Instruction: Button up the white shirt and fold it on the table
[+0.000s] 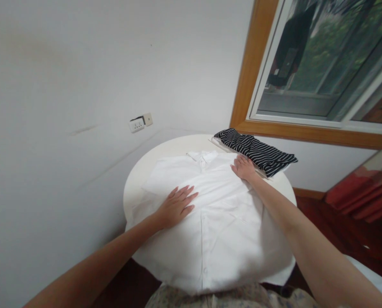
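Observation:
A white button-up shirt point(229, 252) lies spread out, front side up, with its collar at the far end and its hem hanging over the near edge of a round white table point(136, 179). My left hand point(175, 207) rests flat on the middle of the shirt, fingers spread. Near the shoulder on the right, my right hand point(243, 167) presses on the cloth with its fingers stretched out. Soft creases run across the chest between both hands. Just beyond my right hand sits a folded black-and-white striped garment point(258, 149).
Behind the table is a white wall with a power socket point(137, 125). A wood-framed window point(306, 128) is at the upper right. Reddish fabric point(367, 188) hangs at the right over a dark red floor point(347, 226).

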`<state>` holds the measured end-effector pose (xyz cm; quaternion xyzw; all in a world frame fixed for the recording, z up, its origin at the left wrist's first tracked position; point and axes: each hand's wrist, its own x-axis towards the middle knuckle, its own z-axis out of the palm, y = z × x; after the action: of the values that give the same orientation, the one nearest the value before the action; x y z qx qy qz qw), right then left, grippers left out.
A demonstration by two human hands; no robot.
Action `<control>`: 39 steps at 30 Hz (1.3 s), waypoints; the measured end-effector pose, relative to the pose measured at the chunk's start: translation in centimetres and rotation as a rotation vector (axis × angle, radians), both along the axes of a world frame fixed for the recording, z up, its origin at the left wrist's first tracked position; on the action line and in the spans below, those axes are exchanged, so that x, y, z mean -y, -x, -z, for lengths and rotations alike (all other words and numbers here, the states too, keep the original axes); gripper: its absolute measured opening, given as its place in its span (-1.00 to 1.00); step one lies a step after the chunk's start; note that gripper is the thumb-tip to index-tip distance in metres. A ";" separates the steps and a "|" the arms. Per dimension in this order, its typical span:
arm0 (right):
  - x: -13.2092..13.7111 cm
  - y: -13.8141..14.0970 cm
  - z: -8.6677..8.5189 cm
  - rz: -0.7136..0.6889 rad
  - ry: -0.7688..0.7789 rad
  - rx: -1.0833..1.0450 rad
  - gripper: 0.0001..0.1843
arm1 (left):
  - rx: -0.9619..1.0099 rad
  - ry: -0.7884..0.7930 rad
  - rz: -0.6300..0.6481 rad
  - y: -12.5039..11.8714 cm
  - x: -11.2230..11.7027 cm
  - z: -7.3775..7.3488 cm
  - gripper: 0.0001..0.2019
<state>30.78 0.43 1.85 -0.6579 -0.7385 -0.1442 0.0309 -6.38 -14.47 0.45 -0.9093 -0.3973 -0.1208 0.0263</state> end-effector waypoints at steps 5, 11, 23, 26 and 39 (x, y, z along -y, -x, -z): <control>3.1 5.2 -0.7 -0.030 -0.034 -0.011 -0.40 | 0.018 -0.019 -0.019 -0.3 0.3 -0.3 -0.50; 9.2 14.9 0.7 -0.540 0.206 -0.239 -0.42 | 0.000 -0.022 -0.030 -0.3 0.5 -0.3 -0.49; 3.2 1.9 1.5 -0.197 0.192 -0.193 -0.29 | 0.008 0.031 -0.014 -0.1 0.6 -0.6 -0.48; 1.9 -0.3 1.9 -0.153 0.168 -0.163 -0.31 | 0.007 0.027 -0.018 -0.1 0.6 -0.6 -0.48; 1.4 -0.5 2.6 -0.072 0.078 -0.160 -0.29 | -0.022 0.016 -0.017 0.0 0.5 -0.6 -0.47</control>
<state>31.24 -0.99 -0.79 -0.6412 -0.7618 -0.0609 0.0693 -6.38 -15.01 1.01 -0.9073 -0.4058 -0.1075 0.0246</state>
